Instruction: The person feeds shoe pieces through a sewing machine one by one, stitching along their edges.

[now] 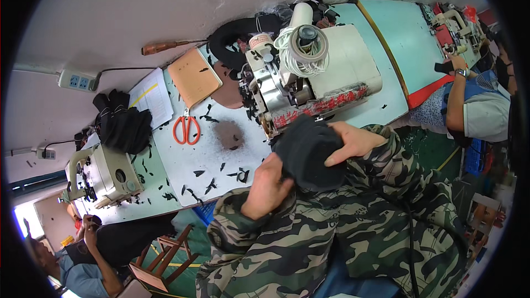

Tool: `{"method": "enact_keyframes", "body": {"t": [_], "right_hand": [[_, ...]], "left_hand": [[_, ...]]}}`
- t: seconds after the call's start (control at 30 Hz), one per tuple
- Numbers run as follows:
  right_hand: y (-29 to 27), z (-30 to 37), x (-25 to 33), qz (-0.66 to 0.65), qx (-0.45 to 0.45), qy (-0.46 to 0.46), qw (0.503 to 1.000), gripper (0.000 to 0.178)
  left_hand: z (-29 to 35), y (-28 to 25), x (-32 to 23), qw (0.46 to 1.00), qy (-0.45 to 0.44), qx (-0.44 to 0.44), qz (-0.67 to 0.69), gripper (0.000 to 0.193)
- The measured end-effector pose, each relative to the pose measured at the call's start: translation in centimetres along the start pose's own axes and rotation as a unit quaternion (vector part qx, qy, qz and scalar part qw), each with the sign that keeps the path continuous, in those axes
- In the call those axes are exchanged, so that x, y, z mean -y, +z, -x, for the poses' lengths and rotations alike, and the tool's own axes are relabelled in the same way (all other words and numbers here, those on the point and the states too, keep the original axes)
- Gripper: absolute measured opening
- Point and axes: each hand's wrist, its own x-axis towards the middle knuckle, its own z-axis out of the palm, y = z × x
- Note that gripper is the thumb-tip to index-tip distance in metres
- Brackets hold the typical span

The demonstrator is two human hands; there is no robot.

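Observation:
Close to my body, in front of the white sewing machine (342, 49), I hold a bundle of black fabric (312, 157). My left hand (266, 187) is closed on its left edge, fingers bent against the cloth. From the right, my right hand (353, 142) grips it with the thumb lying on top and the other fingers hidden beneath. The bundle looks thick and folded; its exact kind I cannot tell. Its far edge is close to the machine's front, and whether they touch is unclear.
Orange-handled scissors (186, 129), a tan notebook (194, 77) and black scraps (211, 186) lie on the table. A screwdriver (160, 47) is by the wall, black cloth (122, 124) at left. Another machine (105, 176) stands left. Co-workers sit at left (83, 270) and right (480, 105).

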Motion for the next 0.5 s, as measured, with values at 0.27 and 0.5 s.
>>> {"method": "enact_keyframes", "body": {"t": [0.27, 0.5], "right_hand": [[2.0, -1.4, -2.0, 0.009, -0.085, -0.08, 0.993, 0.035], [0.7, -4.3, -0.4, 0.387, -0.112, -0.107, 0.909, 0.041]], "left_hand": [[-0.4, 0.2, -0.1, 0.738, -0.031, -0.181, 0.649, 0.046], [2.5, 0.5, -2.8, 0.949, -0.118, 0.051, 0.288, 0.07]]}}
